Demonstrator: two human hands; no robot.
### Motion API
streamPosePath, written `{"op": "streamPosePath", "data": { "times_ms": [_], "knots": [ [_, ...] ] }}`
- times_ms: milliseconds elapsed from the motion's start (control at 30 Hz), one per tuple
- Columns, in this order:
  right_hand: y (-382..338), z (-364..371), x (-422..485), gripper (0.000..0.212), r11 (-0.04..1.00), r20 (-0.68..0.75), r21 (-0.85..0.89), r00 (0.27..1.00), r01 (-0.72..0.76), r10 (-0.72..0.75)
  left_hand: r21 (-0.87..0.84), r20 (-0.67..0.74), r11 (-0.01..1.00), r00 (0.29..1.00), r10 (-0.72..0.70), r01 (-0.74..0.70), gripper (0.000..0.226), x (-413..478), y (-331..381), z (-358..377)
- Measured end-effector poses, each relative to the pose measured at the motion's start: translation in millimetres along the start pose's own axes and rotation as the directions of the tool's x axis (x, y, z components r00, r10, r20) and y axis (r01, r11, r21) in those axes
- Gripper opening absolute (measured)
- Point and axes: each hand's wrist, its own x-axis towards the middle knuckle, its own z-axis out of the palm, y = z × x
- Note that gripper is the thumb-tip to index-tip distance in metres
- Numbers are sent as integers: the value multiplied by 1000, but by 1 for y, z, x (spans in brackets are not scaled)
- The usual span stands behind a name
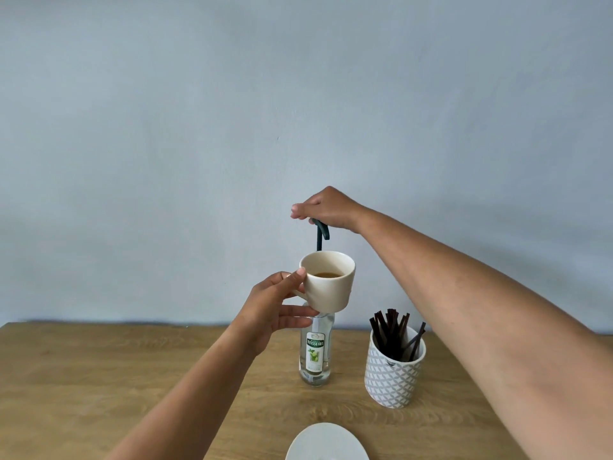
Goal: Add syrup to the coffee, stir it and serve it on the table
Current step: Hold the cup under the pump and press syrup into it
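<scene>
My left hand (275,303) holds a cream coffee cup (328,283) by its handle, lifted above the table in front of the syrup bottle (315,353). Brown coffee shows low inside the cup. The clear bottle with a green and white label stands on the wooden table (99,376); the cup hides its upper part. A dark green pump (321,235) rises behind the cup's rim, its spout bent down toward the cup. My right hand (326,209) rests on top of the pump head, fingers curled over it.
A patterned white and grey holder (394,376) with several dark stirrers (393,330) stands to the right of the bottle. A white saucer (326,443) lies at the near edge, partly cut off. A pale blue wall runs behind the table.
</scene>
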Motion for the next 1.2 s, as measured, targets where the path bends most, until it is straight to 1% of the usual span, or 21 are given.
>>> {"op": "streamPosePath", "data": {
  "times_ms": [100, 267, 700, 833, 933, 1033, 1100, 1200],
  "knots": [
    [2, 7, 3, 30, 998, 39, 39, 998, -44, 43, -2, 8, 1000, 1000, -2, 2, 35, 4, 0, 2],
    [7, 6, 5, 31, 992, 156, 22, 980, -126, 121, -15, 1, 1000, 1000, 7, -7, 33, 7, 1, 1],
    [14, 10, 5, 31, 989, 208, 48, 970, -140, 127, -19, -20, 999, 999, 26, -27, 32, 5, 8, -3],
    [16, 13, 5, 32, 989, 207, -1, 968, -146, 143, -8, -32, 999, 999, 34, -34, 31, 4, 11, -2],
    [12, 10, 5, 33, 985, 230, -65, 959, -157, 168, 2, -38, 1000, 999, 27, -27, 31, 3, 11, -2],
    [8, 6, 3, 34, 985, 256, -103, 953, -141, 163, 2, -40, 1000, 999, 24, -24, 29, 2, 10, -4],
    [2, 2, 2, 39, 985, 263, -111, 952, -132, 157, 2, -41, 1000, 999, 24, -24, 29, 1, 10, -5],
    [-8, -3, 3, 54, 979, 277, -107, 940, -175, 199, 5, -41, 1000, 999, 26, -26, 29, 0, 10, -6]
  ]
}}
